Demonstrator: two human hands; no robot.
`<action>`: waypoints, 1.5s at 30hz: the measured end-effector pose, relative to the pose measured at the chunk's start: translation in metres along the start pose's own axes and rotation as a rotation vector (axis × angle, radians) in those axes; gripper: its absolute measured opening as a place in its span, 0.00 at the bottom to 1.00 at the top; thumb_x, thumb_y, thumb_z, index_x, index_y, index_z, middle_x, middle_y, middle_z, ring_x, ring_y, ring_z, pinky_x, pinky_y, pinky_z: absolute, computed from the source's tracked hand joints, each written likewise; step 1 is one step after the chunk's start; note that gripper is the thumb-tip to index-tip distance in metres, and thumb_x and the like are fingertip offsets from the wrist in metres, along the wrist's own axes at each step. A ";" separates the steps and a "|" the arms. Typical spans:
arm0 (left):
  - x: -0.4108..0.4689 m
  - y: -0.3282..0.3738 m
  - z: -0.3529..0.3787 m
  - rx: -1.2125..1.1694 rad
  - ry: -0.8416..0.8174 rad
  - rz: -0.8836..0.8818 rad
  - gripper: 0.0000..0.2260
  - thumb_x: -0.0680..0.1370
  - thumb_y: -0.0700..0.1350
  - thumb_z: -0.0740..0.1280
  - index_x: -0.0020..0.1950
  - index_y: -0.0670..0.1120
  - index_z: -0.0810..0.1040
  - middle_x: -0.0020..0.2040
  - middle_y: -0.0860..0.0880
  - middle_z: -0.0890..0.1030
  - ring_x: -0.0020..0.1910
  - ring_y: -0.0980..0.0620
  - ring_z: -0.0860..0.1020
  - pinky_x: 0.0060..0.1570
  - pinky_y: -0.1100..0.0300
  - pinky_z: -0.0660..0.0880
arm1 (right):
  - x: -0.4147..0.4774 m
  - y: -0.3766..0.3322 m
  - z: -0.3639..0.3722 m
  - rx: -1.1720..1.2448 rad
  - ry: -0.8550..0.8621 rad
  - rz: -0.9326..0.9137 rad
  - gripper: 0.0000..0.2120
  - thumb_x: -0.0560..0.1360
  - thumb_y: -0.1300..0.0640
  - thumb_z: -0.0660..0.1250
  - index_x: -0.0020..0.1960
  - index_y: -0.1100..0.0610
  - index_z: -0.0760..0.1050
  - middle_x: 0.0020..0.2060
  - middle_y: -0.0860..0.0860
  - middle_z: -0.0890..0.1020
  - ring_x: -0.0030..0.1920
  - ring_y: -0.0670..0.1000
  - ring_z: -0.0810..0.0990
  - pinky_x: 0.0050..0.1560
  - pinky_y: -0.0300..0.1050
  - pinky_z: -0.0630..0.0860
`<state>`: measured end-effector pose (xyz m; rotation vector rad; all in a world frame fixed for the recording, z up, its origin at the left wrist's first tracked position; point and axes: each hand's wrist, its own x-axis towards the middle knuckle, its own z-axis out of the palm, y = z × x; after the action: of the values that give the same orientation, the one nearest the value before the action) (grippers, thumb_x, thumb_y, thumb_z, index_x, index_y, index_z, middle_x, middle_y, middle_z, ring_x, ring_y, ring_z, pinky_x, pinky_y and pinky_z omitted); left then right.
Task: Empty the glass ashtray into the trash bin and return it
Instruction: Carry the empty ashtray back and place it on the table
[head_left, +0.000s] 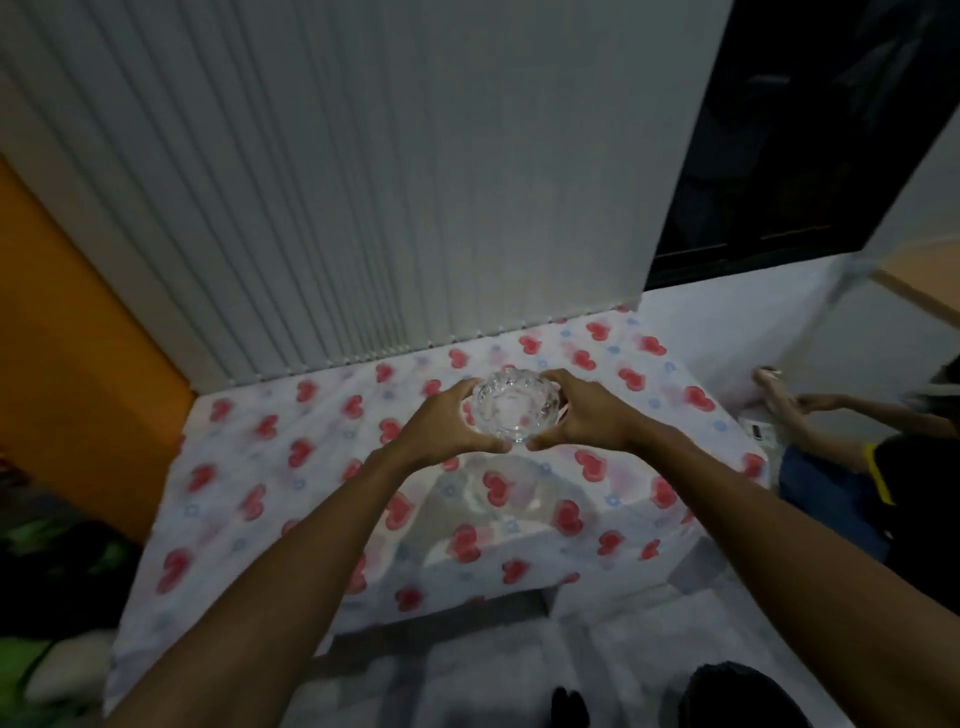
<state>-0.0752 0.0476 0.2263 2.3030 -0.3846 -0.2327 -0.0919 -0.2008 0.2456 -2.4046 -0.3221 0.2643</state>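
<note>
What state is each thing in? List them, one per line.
ashtray: upright, held between both hands above the tablecloth; contents cannot be told.
left hand: grip closed on the ashtray's left side.
right hand: grip closed on the ashtray's right side.
tablecloth: spread over the table, wrinkled.
blinds: down, slats closed.

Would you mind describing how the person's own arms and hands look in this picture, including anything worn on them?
Both forearms are bare as far as the frame shows: no sleeves appear. The left hand and right hand wear no gloves, and no watch or bracelet shows at either wrist. The picture is too blurred to rule out rings.
</note>
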 end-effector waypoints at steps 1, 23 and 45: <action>0.006 -0.007 -0.003 -0.012 0.022 -0.015 0.47 0.63 0.62 0.84 0.78 0.52 0.69 0.70 0.56 0.76 0.67 0.54 0.75 0.59 0.66 0.71 | 0.018 0.003 0.002 0.003 -0.024 -0.016 0.44 0.70 0.46 0.83 0.78 0.52 0.63 0.69 0.48 0.74 0.62 0.47 0.73 0.60 0.38 0.73; 0.125 -0.135 0.052 -0.083 0.156 -0.272 0.42 0.61 0.54 0.86 0.72 0.53 0.73 0.63 0.58 0.80 0.62 0.56 0.79 0.62 0.55 0.80 | 0.213 0.106 0.069 0.050 -0.260 -0.073 0.46 0.64 0.52 0.87 0.75 0.53 0.67 0.67 0.51 0.80 0.63 0.52 0.79 0.65 0.52 0.79; 0.140 -0.210 0.141 0.276 0.163 -0.296 0.53 0.58 0.66 0.83 0.77 0.44 0.71 0.81 0.39 0.65 0.82 0.37 0.59 0.73 0.35 0.60 | 0.219 0.189 0.147 -0.257 -0.180 -0.024 0.56 0.58 0.34 0.84 0.77 0.56 0.66 0.75 0.59 0.67 0.76 0.63 0.64 0.73 0.65 0.67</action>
<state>0.0589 0.0415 -0.0295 2.6263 0.0118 -0.1421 0.1052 -0.1837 -0.0111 -2.6330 -0.4932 0.4545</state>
